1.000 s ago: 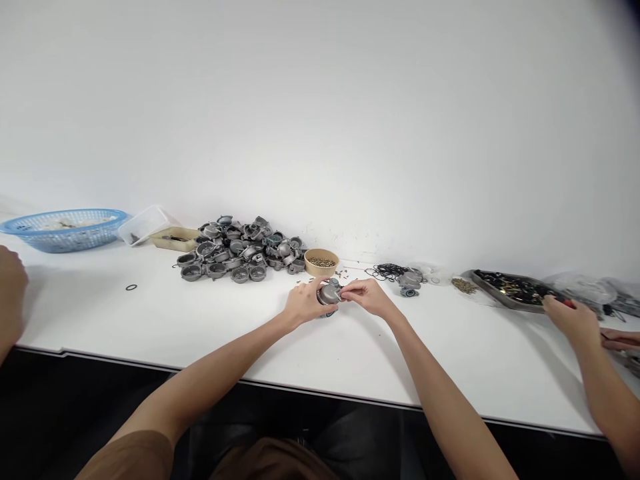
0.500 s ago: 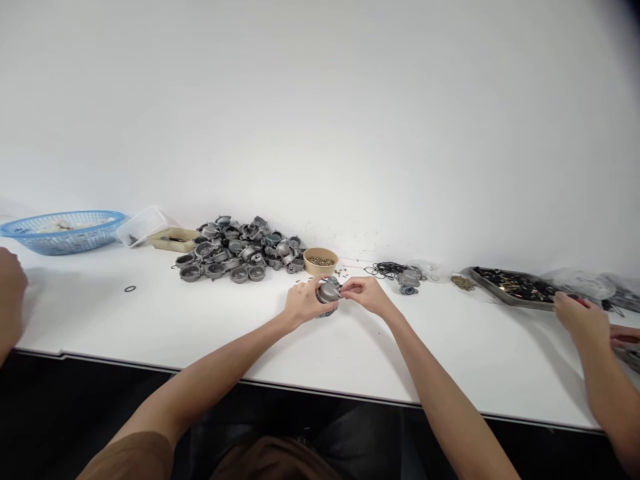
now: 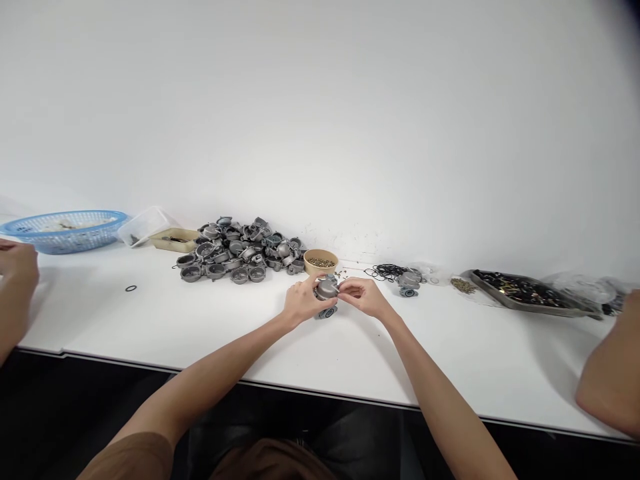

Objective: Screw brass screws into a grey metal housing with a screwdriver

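A long white table (image 3: pixel 440 360) runs the width of the view, its front edge dark-lined, with a plain pale wall (image 3: pixel 320 120) behind; small dark marks speckle the wall low down near the middle. At the table's centre, in front of a tan bowl (image 3: pixel 313 269) of brass-coloured bits, is 1 grey housing (image 3: pixel 327 289). The left hand (image 3: pixel 301 300) curls around it, thumb and fingers parted by its width and gripping it. The right hand (image 3: pixel 367 297) has bent fingers, tips close together at the housing's right edge; whether they pinch anything, I cannot tell. Left of the bowl sits a heap of grey housings (image 3: pixel 240 251), then a yellowish tray (image 3: pixel 173 246), a clear tub (image 3: pixel 145 229) and a blue basket (image 3: pixel 75 245). 1 black ring (image 3: pixel 131 288) lies apart. Rightward are tangled black rings (image 3: pixel 387 271) and a grey tray (image 3: pixel 550 311). Other people's arms enter at the left and right edges.
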`<state>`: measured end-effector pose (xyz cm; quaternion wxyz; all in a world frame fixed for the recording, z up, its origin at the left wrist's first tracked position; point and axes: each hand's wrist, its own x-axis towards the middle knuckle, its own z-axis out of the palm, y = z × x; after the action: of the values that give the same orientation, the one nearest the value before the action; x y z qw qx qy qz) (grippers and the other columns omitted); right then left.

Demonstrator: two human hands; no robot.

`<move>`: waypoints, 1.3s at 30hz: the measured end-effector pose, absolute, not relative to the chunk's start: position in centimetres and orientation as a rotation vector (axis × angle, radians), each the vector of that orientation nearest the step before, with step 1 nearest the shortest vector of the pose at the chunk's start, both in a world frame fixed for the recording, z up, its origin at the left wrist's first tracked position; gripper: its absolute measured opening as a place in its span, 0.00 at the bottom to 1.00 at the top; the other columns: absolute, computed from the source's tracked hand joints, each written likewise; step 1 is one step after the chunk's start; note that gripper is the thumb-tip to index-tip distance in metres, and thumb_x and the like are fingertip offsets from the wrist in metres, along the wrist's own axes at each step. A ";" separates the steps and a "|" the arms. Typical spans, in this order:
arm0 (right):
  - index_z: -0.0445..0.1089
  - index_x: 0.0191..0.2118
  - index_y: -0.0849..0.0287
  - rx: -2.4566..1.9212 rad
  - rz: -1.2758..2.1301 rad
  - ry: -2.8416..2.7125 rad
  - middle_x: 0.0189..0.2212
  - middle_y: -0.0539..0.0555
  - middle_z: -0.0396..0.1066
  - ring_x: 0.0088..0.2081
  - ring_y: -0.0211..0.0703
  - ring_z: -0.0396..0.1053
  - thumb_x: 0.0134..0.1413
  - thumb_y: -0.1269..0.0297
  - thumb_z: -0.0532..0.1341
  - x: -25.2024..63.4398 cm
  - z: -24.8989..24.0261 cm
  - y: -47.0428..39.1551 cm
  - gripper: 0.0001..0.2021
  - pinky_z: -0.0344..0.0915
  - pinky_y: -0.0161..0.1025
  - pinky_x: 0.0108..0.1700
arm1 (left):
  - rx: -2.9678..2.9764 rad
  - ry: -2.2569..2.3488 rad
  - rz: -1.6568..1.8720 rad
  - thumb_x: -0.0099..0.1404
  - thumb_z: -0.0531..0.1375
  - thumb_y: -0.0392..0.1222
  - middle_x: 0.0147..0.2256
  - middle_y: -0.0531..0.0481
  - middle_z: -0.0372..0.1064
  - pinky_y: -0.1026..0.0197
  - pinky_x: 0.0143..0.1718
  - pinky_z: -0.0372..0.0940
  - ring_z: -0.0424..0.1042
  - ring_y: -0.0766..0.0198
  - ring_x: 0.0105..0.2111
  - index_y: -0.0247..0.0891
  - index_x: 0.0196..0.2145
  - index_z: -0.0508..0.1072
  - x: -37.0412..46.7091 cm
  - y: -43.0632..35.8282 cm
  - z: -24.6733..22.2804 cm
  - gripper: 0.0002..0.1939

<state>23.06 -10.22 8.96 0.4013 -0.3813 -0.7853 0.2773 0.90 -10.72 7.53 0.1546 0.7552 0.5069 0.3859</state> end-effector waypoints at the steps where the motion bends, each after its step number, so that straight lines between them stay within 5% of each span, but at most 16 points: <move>1: 0.79 0.36 0.57 -0.956 0.656 -1.992 0.40 0.57 0.77 0.37 0.45 0.76 0.57 0.55 0.68 22.9 8.9 -10.3 0.10 0.76 0.41 0.40 | 2.192 1.476 1.107 0.55 0.69 0.59 0.47 0.53 0.79 0.53 0.49 0.67 0.77 0.48 0.48 0.52 0.58 0.69 1.0 -10.8 7.5 0.34; 9: 0.77 0.37 0.56 -0.917 0.337 -1.894 0.48 0.60 0.73 0.43 0.47 0.75 0.64 0.55 0.61 21.8 8.8 -10.9 0.12 0.74 0.36 0.30 | 2.299 1.623 1.117 0.59 0.65 0.63 0.39 0.52 0.80 0.57 0.42 0.67 0.79 0.50 0.41 0.53 0.61 0.67 1.3 -10.8 7.5 0.35; 14: 0.70 0.51 0.54 -0.857 0.496 -1.865 0.54 0.59 0.69 0.53 0.50 0.73 0.56 0.56 0.69 20.8 8.9 -11.3 0.19 0.78 0.42 0.46 | 2.321 1.598 1.115 0.59 0.65 0.59 0.39 0.54 0.80 0.58 0.39 0.66 0.79 0.51 0.39 0.53 0.60 0.66 1.5 -11.0 7.4 0.32; 20: 0.70 0.43 0.56 -0.868 0.496 -1.834 0.51 0.58 0.71 0.49 0.47 0.74 0.51 0.57 0.72 20.0 8.4 -11.2 0.17 0.76 0.44 0.51 | 2.378 1.483 1.093 0.59 0.65 0.52 0.39 0.56 0.80 0.58 0.39 0.67 0.79 0.53 0.37 0.51 0.58 0.66 1.2 -11.0 7.6 0.30; 25: 0.71 0.40 0.57 -0.913 0.371 -1.844 0.48 0.58 0.72 0.47 0.48 0.73 0.49 0.57 0.72 20.4 8.8 -11.4 0.15 0.76 0.43 0.47 | 2.474 1.103 0.986 0.52 0.72 0.62 0.52 0.55 0.76 0.58 0.46 0.67 0.78 0.52 0.46 0.54 0.61 0.64 -1.0 -9.6 9.2 0.42; 29: 0.72 0.39 0.57 -0.955 0.350 -1.862 0.47 0.57 0.72 0.46 0.47 0.73 0.48 0.57 0.71 20.4 9.0 -11.5 0.15 0.76 0.42 0.47 | 2.516 0.899 0.733 0.51 0.73 0.58 0.57 0.53 0.72 0.60 0.47 0.67 0.78 0.58 0.42 0.53 0.60 0.66 -3.6 -7.7 9.9 0.41; 39: 0.72 0.41 0.57 -1.005 0.411 -1.904 0.46 0.57 0.74 0.44 0.46 0.74 0.50 0.53 0.70 20.1 7.9 -10.9 0.16 0.75 0.45 0.50 | 2.432 0.903 0.472 0.54 0.72 0.55 0.51 0.51 0.75 0.58 0.49 0.65 0.76 0.56 0.44 0.51 0.59 0.69 -4.9 -5.6 8.0 0.36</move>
<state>20.09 -10.94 7.87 0.4573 -0.4076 -0.7726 0.1666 -4.87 -5.62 8.03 0.2496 0.8931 0.3316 0.1734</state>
